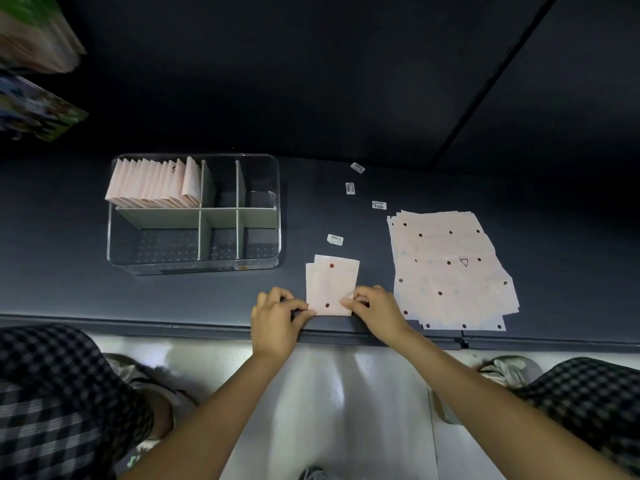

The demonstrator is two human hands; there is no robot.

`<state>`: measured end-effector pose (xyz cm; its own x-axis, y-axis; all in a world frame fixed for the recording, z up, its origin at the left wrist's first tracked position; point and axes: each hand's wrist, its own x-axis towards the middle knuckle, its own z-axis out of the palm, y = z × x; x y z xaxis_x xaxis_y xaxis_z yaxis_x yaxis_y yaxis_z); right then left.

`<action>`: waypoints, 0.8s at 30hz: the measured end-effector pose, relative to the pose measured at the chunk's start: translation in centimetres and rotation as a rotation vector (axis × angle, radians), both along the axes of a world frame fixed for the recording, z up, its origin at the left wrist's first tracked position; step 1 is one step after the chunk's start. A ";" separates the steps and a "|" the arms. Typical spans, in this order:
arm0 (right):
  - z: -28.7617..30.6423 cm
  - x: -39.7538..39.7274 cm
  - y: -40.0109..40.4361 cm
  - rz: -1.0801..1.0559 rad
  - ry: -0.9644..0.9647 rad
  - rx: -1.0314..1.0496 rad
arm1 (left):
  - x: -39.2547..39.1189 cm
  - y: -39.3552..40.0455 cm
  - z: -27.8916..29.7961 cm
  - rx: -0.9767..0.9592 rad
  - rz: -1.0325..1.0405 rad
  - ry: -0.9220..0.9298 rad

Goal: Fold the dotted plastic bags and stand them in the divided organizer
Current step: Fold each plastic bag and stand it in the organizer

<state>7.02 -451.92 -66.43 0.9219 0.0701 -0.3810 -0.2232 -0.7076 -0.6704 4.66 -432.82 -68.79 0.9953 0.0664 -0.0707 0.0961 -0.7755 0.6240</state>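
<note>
Fingers of our left hand [277,315] and right hand [375,308] pinch one folded pale-pink dotted plastic bag [332,285] at the dark table's [207,299] near edge, beside four scattered white labels [335,239].

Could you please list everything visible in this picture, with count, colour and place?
Organizer: one, clear with grey dividers, left on the table.
Folded bags: a row, too tightly packed to count, pink, standing in the organizer's far left compartment.
Bag being folded: one, pink with dark dots, at the table's near edge.
Unfolded bags: a flat stack, pink dotted, right of it.
Labels: four, white, scattered on the table.
Table: one, dark.
Colourful items: blurred, upper left.
Checked trousers: bottom corners.
Left hand: pinches the bag's near left edge.
Right hand: pinches its near right edge.
</note>
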 end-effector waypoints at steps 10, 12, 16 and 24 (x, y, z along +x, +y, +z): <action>-0.3 1.1 1.6 -0.016 0.006 -0.220 | 0.6 -0.8 0.3 0.015 0.103 0.202; -0.4 1.1 1.5 -0.022 0.015 -0.222 | 0.6 -0.7 0.5 0.009 0.101 0.232; -0.4 1.1 1.5 -0.028 0.027 -0.234 | 0.6 -0.4 0.7 0.043 0.109 0.265; -0.5 1.5 2.2 -0.030 0.046 -0.331 | 0.4 -0.2 0.6 0.094 0.069 0.268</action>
<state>8.53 -449.71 -66.94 0.9030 -0.0914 -0.4197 -0.2719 -0.8780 -0.3938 5.02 -433.05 -68.20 0.9347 0.1518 -0.3214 0.3026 -0.8144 0.4952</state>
